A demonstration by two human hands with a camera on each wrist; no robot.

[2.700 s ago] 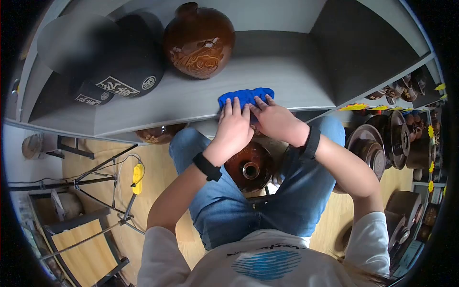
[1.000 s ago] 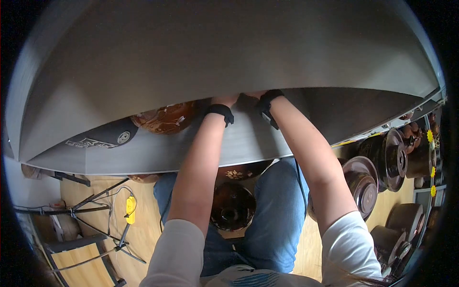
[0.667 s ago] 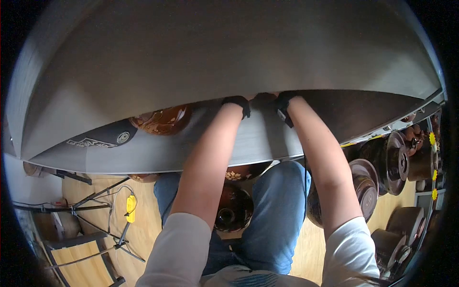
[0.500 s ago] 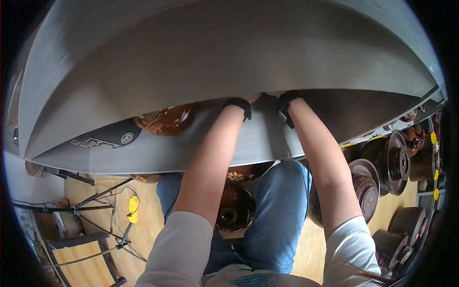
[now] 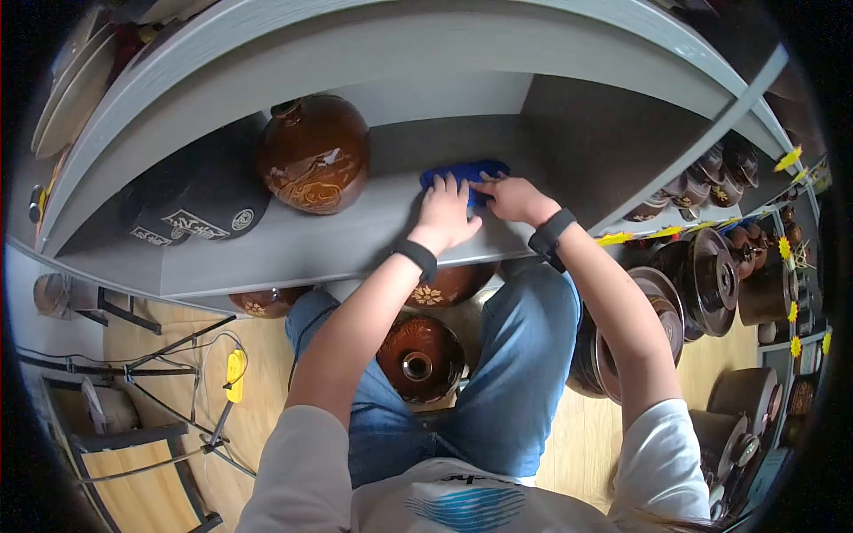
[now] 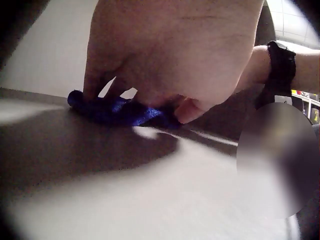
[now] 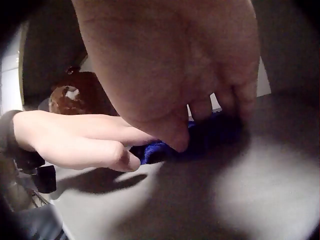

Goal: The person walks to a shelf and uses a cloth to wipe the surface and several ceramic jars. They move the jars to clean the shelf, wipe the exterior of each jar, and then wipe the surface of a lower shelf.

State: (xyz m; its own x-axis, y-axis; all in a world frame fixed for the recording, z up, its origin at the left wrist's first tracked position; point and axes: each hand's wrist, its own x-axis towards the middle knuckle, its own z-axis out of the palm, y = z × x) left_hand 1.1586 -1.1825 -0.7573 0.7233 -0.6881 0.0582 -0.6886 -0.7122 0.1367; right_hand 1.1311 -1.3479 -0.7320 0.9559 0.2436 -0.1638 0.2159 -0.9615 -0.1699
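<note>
A crumpled blue cloth (image 5: 458, 169) lies on the grey shelf (image 5: 373, 226), toward its right part. My left hand (image 5: 447, 211) presses the cloth from above with fairly straight fingers, its thumb spread to the side. Beside it, my right hand (image 5: 520, 200) rests on the cloth's right part. In the left wrist view, the left fingertips push down into the cloth (image 6: 132, 114). From the right wrist, the right fingers reach down onto the cloth (image 7: 215, 132), and the left hand (image 7: 75, 142) lies close by. Both wrists wear black bands.
A brown glazed jar (image 5: 315, 160) and black jars (image 5: 200, 191) stand on the shelf's left side. A side panel (image 5: 577, 133) bounds it on the right. Below, another brown jar (image 5: 420, 360) stands between the knees. Stacked dark pots (image 5: 711, 275) fill the right side.
The cloth has gone from near the shelf's front edge to deeper inside, both hands with it. The head view has shifted; the hands, hidden under the upper board moments ago, show again.
</note>
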